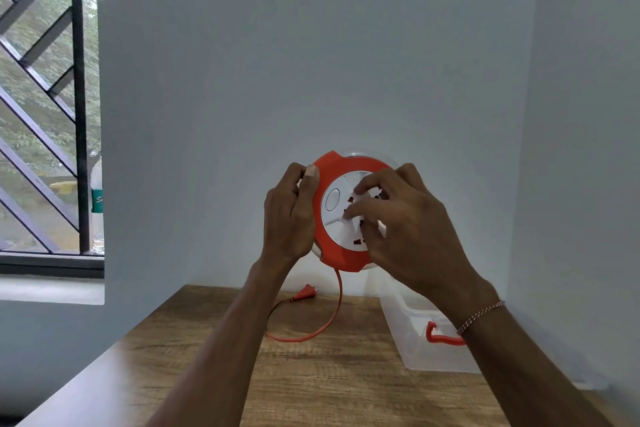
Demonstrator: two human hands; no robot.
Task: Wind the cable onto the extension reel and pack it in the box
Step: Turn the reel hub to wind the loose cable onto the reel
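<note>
I hold a round orange extension reel (337,170) with a white socket face up in the air above the table. My left hand (289,215) grips its left rim. My right hand (405,218) lies over the white face, fingertips pressed on it. An orange flat cable (334,308) hangs from the reel's bottom, loops on the wooden table (311,378) and ends in an orange plug (306,292) lying near the back wall. A clear plastic box (415,333) with an orange latch stands at the right, partly hidden by my right forearm.
The table stands in a corner, walls behind and to the right. A barred window (45,97) is at the left, with a plastic bottle (97,204) on its sill.
</note>
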